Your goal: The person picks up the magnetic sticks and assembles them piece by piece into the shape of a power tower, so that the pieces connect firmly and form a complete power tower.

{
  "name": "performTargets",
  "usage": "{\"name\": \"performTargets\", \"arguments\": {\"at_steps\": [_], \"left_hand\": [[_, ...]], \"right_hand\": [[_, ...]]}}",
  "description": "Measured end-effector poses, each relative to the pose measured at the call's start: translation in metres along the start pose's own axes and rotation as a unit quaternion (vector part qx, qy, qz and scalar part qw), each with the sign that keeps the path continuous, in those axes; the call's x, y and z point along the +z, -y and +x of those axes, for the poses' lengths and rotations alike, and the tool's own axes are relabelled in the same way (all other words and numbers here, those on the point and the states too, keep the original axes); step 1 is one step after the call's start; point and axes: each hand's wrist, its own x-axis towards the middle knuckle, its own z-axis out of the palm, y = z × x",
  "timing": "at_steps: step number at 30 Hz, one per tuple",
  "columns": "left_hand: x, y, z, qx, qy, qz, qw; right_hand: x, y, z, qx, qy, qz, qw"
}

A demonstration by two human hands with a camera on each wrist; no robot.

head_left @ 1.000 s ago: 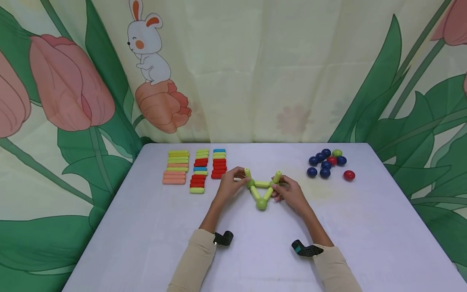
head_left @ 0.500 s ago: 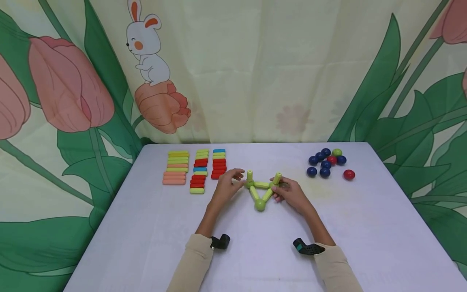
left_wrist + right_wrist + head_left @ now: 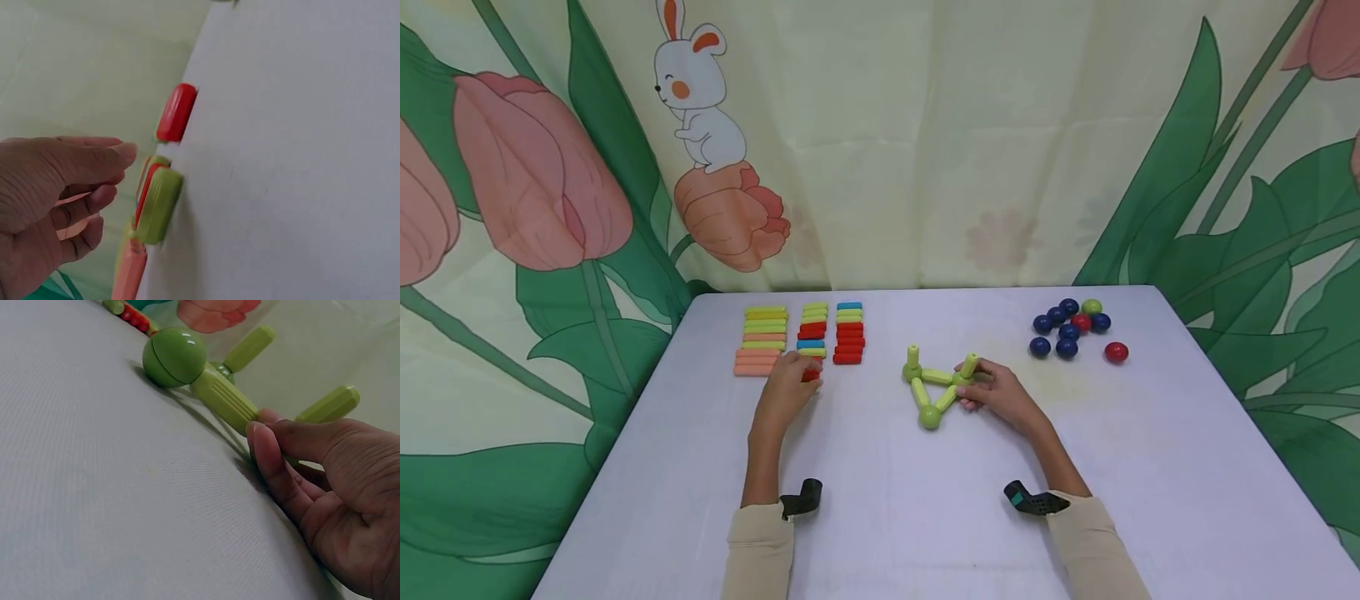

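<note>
A green triangle of balls and rods (image 3: 929, 415) lies mid-table, with a short rod standing up from each of its two far corner balls. My right hand (image 3: 1000, 396) pinches it by the right corner; in the right wrist view thumb and forefinger grip close to the end of one ribbed green rod (image 3: 226, 400). At the left, my left hand (image 3: 784, 392) hovers over the near end of the middle column of rods, its fingers loosely bent. The left wrist view shows nothing between thumb and fingers, close beside a green rod (image 3: 159, 206).
Pink and yellow-green rods (image 3: 764, 327) form the leftmost column. Mostly red rods (image 3: 849, 342) line up right of the middle one. Dark blue balls (image 3: 1066, 348), a green ball (image 3: 1092, 307) and two red ones, one at the near right (image 3: 1116, 352), lie at the back right. A printed curtain (image 3: 880, 167) hangs behind.
My left hand has let go of the triangle's left corner and moved left to the middle rod column. The right hand keeps its grip, and the triangle has shifted slightly.
</note>
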Motion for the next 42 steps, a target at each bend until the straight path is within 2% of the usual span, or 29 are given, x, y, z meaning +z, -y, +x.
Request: {"name": "performTargets", "arguments": {"at_steps": [4, 11, 16, 20, 25, 29, 33, 37, 42], "left_hand": [[-0.008, 0.018, -0.005, -0.008, 0.013, -0.008, 0.9999], [-0.003, 0.042, -0.008, -0.003, 0.017, -0.017, 0.9997], [0.002, 0.045, -0.011, -0.011, 0.03, -0.021, 0.9993], [0.004, 0.042, -0.012, -0.003, 0.035, -0.017, 0.9992], [0.013, 0.03, -0.01, 0.022, 0.048, -0.059, 0.9969], [0.026, 0.011, -0.007, 0.049, 0.064, -0.118, 0.9897], [0.04, -0.012, -0.004, 0.044, 0.087, -0.187, 0.9775], [0.053, -0.032, 0.001, 0.03, 0.092, -0.252, 0.963], [0.064, -0.053, 0.002, 0.031, 0.079, -0.281, 0.9559]], "right_hand": [[0.001, 0.007, -0.002, 0.009, 0.004, 0.006, 0.9999], [0.006, 0.03, -0.012, 0.011, 0.002, -0.013, 0.9998], [0.005, 0.018, -0.007, 0.018, 0.001, -0.013, 0.9997], [0.005, 0.002, 0.001, 0.003, -0.003, -0.035, 0.9994], [0.008, -0.003, 0.001, -0.035, -0.012, -0.093, 0.995], [0.012, -0.002, -0.001, -0.06, -0.021, -0.128, 0.9897], [0.016, 0.0, -0.001, -0.085, -0.036, -0.17, 0.9812], [0.019, 0.002, -0.001, -0.093, -0.053, -0.2, 0.974], [0.02, 0.004, -0.002, -0.084, -0.064, -0.21, 0.972]]}}
